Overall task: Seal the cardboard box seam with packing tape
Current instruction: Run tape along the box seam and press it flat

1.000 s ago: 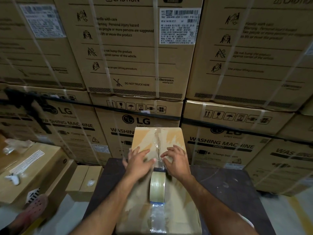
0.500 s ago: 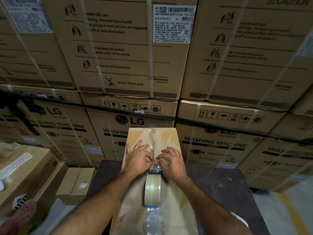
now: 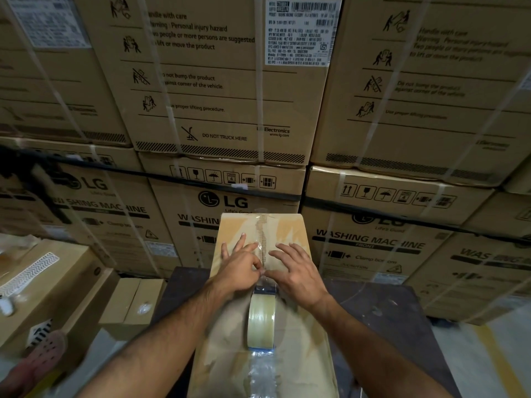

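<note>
Step in hand: pressing down the tape strip along the centre seam of the cardboard box. The box lies lengthwise on a dark worktop, its far end toward the stacked washing-machine cartons

The left hand rests on the box top left of the seam, fingers spread, thumb and forefinger pinched at the tape edge. The right hand lies flat and open right of the seam, grip on nothing. Whether the left pinch actually has hold of the film cannot be told

The tape roll stands on edge on the seam just behind both hands, free of any grip. Clear, glossy, wrinkled film trails from it toward the near end

Next move, judged: smooth the strip flat toward the far edge with firm, even pressure, since thin film creases and traps air

Materials: matte, scuffed brown corrugated board; translucent yellowish roll, cylindrical
</note>
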The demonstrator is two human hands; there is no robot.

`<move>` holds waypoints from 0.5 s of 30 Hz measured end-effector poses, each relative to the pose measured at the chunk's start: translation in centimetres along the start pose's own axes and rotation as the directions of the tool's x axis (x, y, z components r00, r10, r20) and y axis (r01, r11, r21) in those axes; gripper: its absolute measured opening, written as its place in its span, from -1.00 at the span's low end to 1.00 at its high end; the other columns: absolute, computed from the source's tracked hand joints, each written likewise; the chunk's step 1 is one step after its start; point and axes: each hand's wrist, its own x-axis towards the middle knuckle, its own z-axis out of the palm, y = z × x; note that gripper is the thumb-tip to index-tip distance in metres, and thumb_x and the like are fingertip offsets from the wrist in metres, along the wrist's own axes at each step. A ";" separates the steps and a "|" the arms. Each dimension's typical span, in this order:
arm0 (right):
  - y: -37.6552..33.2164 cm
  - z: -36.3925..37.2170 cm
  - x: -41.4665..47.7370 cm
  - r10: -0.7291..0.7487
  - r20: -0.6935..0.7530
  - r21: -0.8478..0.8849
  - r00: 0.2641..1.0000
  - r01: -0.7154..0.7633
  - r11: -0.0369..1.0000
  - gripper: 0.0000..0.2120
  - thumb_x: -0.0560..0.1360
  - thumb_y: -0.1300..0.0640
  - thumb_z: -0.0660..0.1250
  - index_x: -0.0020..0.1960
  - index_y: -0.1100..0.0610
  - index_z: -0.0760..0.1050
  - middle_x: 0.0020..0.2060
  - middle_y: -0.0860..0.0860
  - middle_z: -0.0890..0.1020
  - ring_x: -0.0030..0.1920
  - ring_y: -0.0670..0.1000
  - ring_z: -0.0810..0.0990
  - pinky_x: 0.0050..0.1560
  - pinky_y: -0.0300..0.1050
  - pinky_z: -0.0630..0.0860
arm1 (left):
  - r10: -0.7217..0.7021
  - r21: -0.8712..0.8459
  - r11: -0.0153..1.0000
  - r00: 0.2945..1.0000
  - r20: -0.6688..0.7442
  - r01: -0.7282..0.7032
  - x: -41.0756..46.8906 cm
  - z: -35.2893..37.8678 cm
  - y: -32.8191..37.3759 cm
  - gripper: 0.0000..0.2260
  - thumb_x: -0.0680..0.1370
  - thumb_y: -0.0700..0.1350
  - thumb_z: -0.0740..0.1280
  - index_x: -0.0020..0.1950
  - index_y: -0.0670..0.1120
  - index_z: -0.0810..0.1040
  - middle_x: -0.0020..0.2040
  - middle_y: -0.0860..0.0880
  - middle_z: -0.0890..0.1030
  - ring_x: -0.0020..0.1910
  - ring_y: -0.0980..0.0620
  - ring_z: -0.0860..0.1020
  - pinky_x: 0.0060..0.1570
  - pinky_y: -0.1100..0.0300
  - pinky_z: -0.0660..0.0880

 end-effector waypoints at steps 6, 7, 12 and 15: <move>0.6 0.1 -0.1 -0.051 0.027 -0.052 0.998 0.053 0.997 -0.85 0.59 -0.05 0.45 0.15 -0.15 0.70 0.40 0.16 0.61 0.50 0.24 0.50 0.53 0.26 0.37 | -0.056 -0.143 0.987 0.993 0.102 0.071 0.8 -0.2 -0.1 -0.86 0.59 0.04 0.46 0.05 0.07 0.78 0.71 0.06 0.23 0.73 0.03 -0.16 0.61 -0.31 -0.28; 0.6 0.1 -0.1 -0.057 0.026 -0.046 0.998 0.059 0.997 -0.84 0.61 -0.05 0.43 0.17 -0.14 0.68 0.40 0.17 0.61 0.49 0.25 0.50 0.52 0.27 0.38 | -0.068 -0.177 0.980 0.993 0.101 0.086 0.8 -0.2 -0.1 -0.88 0.57 0.07 0.47 0.02 0.09 0.78 0.70 0.06 0.26 0.73 0.03 -0.14 0.62 -0.30 -0.26; 0.8 -0.5 -0.9 0.040 0.055 0.062 0.998 -0.043 0.997 -0.70 0.60 -0.09 0.38 0.33 -0.19 0.65 0.48 0.12 0.54 0.54 0.20 0.43 0.50 0.24 0.40 | -0.104 -0.301 0.947 0.993 0.049 0.114 0.0 -0.6 -0.9 -0.88 0.55 0.03 0.56 -0.18 0.21 0.71 0.64 0.04 0.39 0.72 0.00 0.01 0.64 -0.24 -0.12; 0.3 -0.5 -0.9 0.402 0.106 0.360 0.909 -0.412 0.837 -0.61 0.54 -0.25 0.36 0.28 -0.15 0.70 0.47 -0.02 0.54 0.59 0.08 0.32 0.55 0.23 0.33 | -0.119 -0.324 0.939 0.993 0.005 0.114 -0.3 -0.7 -0.9 -0.93 0.55 -0.01 0.57 -0.12 0.16 0.76 0.63 0.07 0.41 0.71 0.00 0.05 0.65 -0.22 -0.12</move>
